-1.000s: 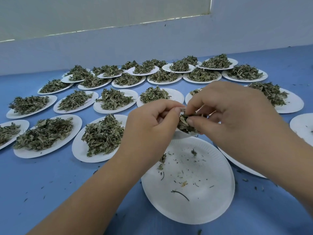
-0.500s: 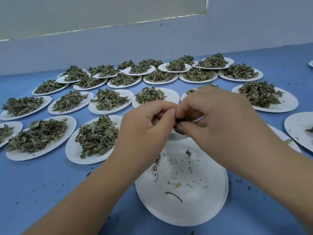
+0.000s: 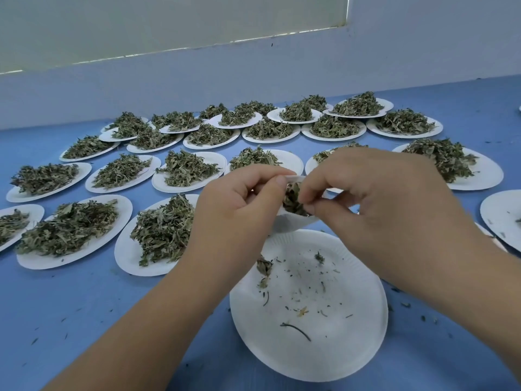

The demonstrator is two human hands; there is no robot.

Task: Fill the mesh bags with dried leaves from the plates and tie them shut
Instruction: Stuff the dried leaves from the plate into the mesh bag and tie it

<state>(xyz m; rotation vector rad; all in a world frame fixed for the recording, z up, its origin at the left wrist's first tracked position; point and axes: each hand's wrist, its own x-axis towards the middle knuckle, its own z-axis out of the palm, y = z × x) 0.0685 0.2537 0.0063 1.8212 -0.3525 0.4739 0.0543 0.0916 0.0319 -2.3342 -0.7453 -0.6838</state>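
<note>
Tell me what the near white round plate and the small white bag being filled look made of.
Near white round plate: likely pressed paper, matte, judging by its fluted, crimped rim. Small white bag: apparently thin soft fabric, perhaps fine mesh; it sags and creases around the dried leaves, though no weave is resolvable.

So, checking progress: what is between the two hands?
Head view: a small white mesh bag of dried green leaves, held by the left hand and the right hand.

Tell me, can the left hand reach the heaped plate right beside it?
Probably yes: that plate lies just beside the left hand with nothing between, but the hand first must release the mesh bag it pinches.
</note>
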